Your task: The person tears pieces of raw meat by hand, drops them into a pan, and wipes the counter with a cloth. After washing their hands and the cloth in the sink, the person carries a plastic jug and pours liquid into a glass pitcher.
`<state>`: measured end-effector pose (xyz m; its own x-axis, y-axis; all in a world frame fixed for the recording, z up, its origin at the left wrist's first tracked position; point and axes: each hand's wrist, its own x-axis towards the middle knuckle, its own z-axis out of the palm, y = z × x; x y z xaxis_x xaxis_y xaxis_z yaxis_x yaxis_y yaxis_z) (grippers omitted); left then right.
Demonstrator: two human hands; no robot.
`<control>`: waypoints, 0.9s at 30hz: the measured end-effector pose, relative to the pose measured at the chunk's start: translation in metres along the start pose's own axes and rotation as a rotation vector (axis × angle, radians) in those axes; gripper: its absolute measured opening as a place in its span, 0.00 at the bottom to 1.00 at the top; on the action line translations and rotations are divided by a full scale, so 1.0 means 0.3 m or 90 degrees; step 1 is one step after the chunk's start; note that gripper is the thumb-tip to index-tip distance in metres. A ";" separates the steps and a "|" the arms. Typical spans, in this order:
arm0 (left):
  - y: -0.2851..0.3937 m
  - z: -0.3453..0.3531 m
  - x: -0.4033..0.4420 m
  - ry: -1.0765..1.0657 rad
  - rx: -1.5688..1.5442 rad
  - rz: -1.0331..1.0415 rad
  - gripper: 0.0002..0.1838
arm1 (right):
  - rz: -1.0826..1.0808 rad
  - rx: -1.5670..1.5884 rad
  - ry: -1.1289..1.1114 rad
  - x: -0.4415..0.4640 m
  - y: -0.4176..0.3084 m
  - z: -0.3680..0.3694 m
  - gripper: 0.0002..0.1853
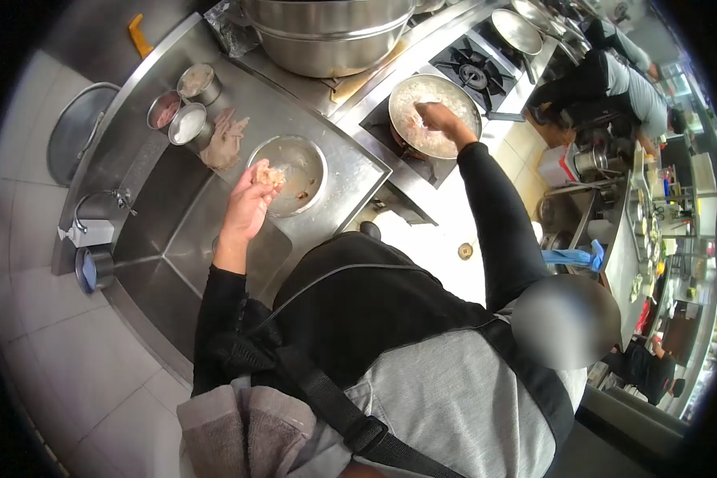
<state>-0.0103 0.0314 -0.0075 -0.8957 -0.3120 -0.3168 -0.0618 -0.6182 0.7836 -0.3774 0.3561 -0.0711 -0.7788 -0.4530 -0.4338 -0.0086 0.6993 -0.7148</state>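
My left hand [245, 209] is closed round a clump of pale, pinkish chopped food [270, 177], over the edge of a steel mixing bowl [320, 177]. Inside that bowl are wet residue and a few brown bits. My right hand [440, 119] reaches over a frying pan [476, 119] on the stove, its fingers drawn together and pointing down. Whatever those fingertips hold, if anything, does not show. Pale, bubbling liquid with light pieces in it fills the pan [409, 97].
Left of the bowl lie a crumpled beige cloth-like item [225, 142] and small metal containers [190, 125]. A deep sink [163, 227] adjoins them. A large steel pot [331, 40] stands beyond, near an unlit burner [473, 76]. Other people [633, 88] work at right.
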 end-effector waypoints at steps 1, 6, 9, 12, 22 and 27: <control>-0.006 0.001 0.004 -0.014 0.050 0.003 0.24 | -0.002 -0.048 -0.005 0.063 0.049 -0.027 0.24; -0.030 -0.044 0.021 -0.026 0.079 0.001 0.21 | 0.033 0.276 0.119 0.029 0.027 -0.073 0.37; -0.048 -0.053 0.017 0.008 0.052 0.025 0.21 | -0.227 0.157 0.171 0.068 0.027 -0.046 0.22; -0.043 -0.050 0.015 0.041 0.092 0.048 0.19 | -0.194 0.317 0.019 -0.074 -0.277 0.181 0.15; 0.064 0.045 -0.028 0.026 -0.028 -0.060 0.17 | -0.493 0.035 -0.159 -0.401 -0.629 0.661 0.24; 0.032 -0.008 -0.017 -0.026 0.067 0.066 0.17 | -0.306 0.309 -0.360 -0.410 -0.653 0.624 0.13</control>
<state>-0.0052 0.0252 0.0003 -0.9170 -0.3386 -0.2107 -0.0123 -0.5040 0.8636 -0.1624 0.1715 0.0197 -0.3315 -0.9329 -0.1405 0.1118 0.1090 -0.9877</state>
